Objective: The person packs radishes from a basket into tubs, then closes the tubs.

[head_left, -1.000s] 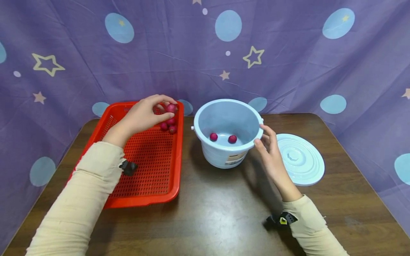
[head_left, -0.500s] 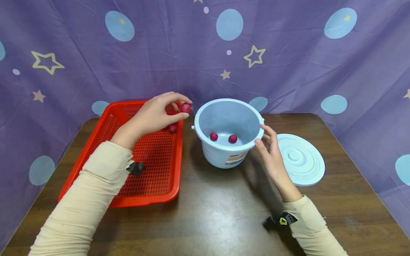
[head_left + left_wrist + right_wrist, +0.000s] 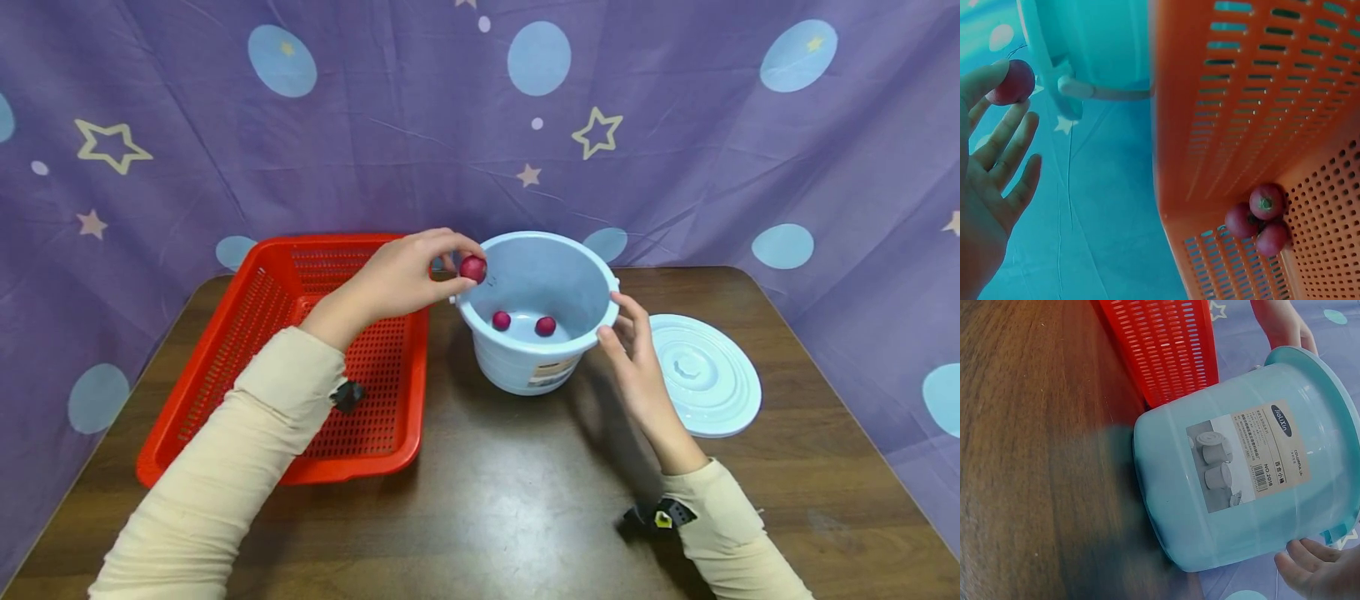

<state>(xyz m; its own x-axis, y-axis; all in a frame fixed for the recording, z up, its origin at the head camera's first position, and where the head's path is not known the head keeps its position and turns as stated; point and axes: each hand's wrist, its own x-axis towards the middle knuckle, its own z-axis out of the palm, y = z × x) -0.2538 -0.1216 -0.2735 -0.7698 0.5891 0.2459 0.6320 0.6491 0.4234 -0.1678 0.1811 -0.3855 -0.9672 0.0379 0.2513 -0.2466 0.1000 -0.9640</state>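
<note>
My left hand [image 3: 408,275] pinches a red radish [image 3: 472,268] between thumb and fingers at the left rim of a light blue bucket [image 3: 498,371]. In the left wrist view a thin root trails from the held radish [image 3: 1017,82]. Two more radishes lie on the bucket's floor, one on the left [image 3: 501,320] and one on the right [image 3: 545,327]. My right hand [image 3: 637,367] holds the bucket's right side at the rim, its fingertips against the outer wall in the right wrist view. Three radishes [image 3: 1266,201] sit in a corner of the red basket [image 3: 1179,125].
The perforated red plastic basket [image 3: 408,446] stands left of the bucket on a wooden table [image 3: 480,517]. A round light blue lid [image 3: 712,375] lies to the right, behind my right wrist. Behind the table hangs a purple curtain [image 3: 420,108] with stars and dots.
My left hand has carried the radish from the basket's back right corner rightward to the bucket's left rim. The right hand and the bucket stay in place.
</note>
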